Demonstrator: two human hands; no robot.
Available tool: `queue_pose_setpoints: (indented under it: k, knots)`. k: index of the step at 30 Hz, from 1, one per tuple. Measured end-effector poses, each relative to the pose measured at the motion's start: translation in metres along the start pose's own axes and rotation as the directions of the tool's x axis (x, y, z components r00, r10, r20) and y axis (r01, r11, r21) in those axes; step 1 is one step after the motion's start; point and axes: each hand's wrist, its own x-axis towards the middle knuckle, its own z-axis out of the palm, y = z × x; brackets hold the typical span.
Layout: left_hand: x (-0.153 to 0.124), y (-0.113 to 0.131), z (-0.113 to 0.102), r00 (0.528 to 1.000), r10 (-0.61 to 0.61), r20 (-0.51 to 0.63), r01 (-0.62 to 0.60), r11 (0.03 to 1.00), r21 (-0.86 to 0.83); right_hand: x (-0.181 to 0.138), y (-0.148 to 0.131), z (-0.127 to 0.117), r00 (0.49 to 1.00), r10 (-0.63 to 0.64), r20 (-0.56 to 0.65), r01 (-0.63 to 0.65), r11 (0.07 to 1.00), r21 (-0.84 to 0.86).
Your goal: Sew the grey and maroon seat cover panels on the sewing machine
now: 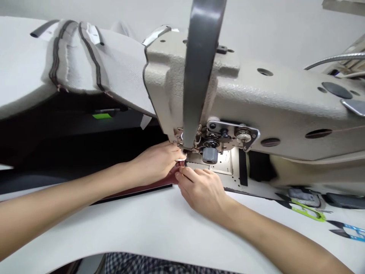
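A strip of dark red material [170, 178] lies under the head of a grey sewing machine [268, 102]. My left hand [155, 163] bends over the far side of this strip, close beside the needle area, its fingertips pinched. Something small and white shows at those fingertips. On the near side, my right hand [203, 190] is closed, with thumb and forefinger pinching the edge of the red material. The needle and presser foot are mostly hidden behind my fingers and a dark grey upright bar [202, 72].
A large grey-white padded piece with dark seams [119, 61] arches at the left, dark underneath. Right on the white table [142, 228] lie green thread snips [308, 211], blue snips [352, 231] and a dark phone-like object [345, 200]. A tension knob [210, 155] juts out above my right hand.
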Motion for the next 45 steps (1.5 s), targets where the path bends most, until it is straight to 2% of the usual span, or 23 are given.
queue_pose_setpoints:
  k: [4,7,10,13,15,18,21,24,26,29,33,39,45]
  knots:
    - [0.002,0.0,-0.006,0.996,-0.083,0.01,0.084,0.995,-0.05,0.003,0.002,-0.001,0.999,0.044,0.017,-0.046,0.993,0.105]
    - [0.009,-0.011,-0.015,0.993,-0.089,0.074,0.101,0.978,-0.185,0.009,0.002,0.002,1.0,-0.001,0.003,0.001,1.0,0.025]
    - [0.02,-0.028,-0.024,0.995,-0.016,0.102,0.052,0.93,-0.363,0.012,0.001,0.007,0.99,-0.136,0.029,0.138,0.985,-0.104]
    - [0.028,-0.047,-0.029,0.99,0.099,0.099,-0.05,0.911,-0.409,0.008,-0.003,0.009,0.981,-0.193,0.015,0.192,0.963,-0.188]
    - [0.029,-0.054,-0.032,0.977,0.186,0.103,-0.14,0.927,-0.348,0.004,-0.006,0.011,0.98,-0.197,-0.025,0.186,0.954,-0.235]
    - [0.023,-0.051,-0.034,0.924,0.344,0.166,-0.331,0.938,-0.101,0.0,-0.01,0.013,0.977,-0.207,-0.06,0.185,0.948,-0.259]
    - [0.012,-0.033,-0.03,0.904,0.362,0.227,-0.404,0.897,0.177,0.001,-0.01,0.013,0.973,-0.226,-0.041,0.208,0.943,-0.26]
    - [0.003,-0.017,-0.018,0.93,0.319,0.183,-0.363,0.873,0.325,0.003,-0.01,0.011,0.977,-0.212,-0.02,0.199,0.945,-0.259]
    - [0.0,-0.012,-0.009,0.95,0.284,0.128,-0.311,0.882,0.354,0.004,-0.009,0.009,0.98,-0.198,-0.013,0.189,0.95,-0.247]
    - [-0.001,-0.011,0.0,0.976,0.218,0.03,-0.217,0.931,0.295,0.004,-0.009,0.006,0.983,-0.184,-0.005,0.179,0.959,-0.22]
    - [-0.002,-0.011,0.006,0.979,0.197,-0.045,-0.18,0.952,0.249,0.008,-0.009,0.0,0.987,-0.15,0.061,0.159,0.97,-0.185]
    - [-0.003,-0.003,0.016,0.986,0.155,-0.057,-0.127,0.932,0.339,0.016,-0.002,-0.016,0.975,-0.11,0.193,0.132,0.986,-0.103]
    - [0.005,0.004,0.019,0.992,0.121,-0.045,-0.087,0.886,0.456,0.016,0.013,-0.008,0.99,-0.08,0.12,0.093,0.99,-0.105]
